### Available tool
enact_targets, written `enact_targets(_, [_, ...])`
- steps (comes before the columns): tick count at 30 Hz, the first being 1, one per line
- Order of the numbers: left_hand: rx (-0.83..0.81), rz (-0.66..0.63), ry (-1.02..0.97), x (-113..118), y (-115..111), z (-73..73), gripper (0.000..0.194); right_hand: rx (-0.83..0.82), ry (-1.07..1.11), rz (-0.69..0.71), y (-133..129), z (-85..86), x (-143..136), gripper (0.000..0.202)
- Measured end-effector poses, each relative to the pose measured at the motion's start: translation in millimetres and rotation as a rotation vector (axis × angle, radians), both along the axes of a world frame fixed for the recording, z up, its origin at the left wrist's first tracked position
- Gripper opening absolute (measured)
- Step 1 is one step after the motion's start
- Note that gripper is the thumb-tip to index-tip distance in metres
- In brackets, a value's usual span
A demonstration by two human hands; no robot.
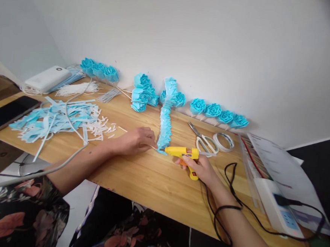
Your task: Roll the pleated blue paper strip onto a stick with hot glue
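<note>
My right hand [201, 168] is wrapped round the handle of a yellow glue gun [181, 152], whose nozzle points left. The nozzle meets the near end of a long pleated blue strip [165, 126] that runs away from me across the table. My left hand [137, 141] pinches a thin wooden stick [152, 147], with the stick's tip beside that same end of the strip. Whether tip and strip touch is too small to tell. Beyond them, blue paper-like flowers [141, 93] stand in a cluster near the wall.
Cut blue strips [55, 119] and white scraps [98, 128] lie at left, near a phone [10, 112] and a white box-shaped device [47, 78]. Scissors [203, 139], a tape roll [223, 142] and a power strip [277, 208] are at right. Cables cross both sides.
</note>
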State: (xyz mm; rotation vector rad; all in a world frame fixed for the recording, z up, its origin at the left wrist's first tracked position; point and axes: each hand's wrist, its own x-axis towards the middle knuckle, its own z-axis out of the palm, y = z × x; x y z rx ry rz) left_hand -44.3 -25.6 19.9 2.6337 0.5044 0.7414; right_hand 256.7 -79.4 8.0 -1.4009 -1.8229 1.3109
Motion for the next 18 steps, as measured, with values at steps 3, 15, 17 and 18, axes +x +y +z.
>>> enact_targets(3, [0.029, -0.014, 0.012, 6, -2, -4.9, 0.024, 0.007, 0.004, 0.004, 0, -1.6, 1, 0.046])
enact_targets(15, [0.016, 0.026, 0.107, 7, -1, -11.9, 0.027, 0.014, 0.038, -0.008, 1, -4.7, 7, 0.045])
enact_targets(17, [0.012, 0.031, 0.108, 7, 0, -13.0, 0.027, 0.017, 0.049, -0.015, 1, -4.1, 8, 0.046])
enact_targets(18, [0.013, 0.034, 0.111, 7, 0, -13.4, 0.026, 0.019, 0.052, -0.018, 1, -3.6, 8, 0.046])
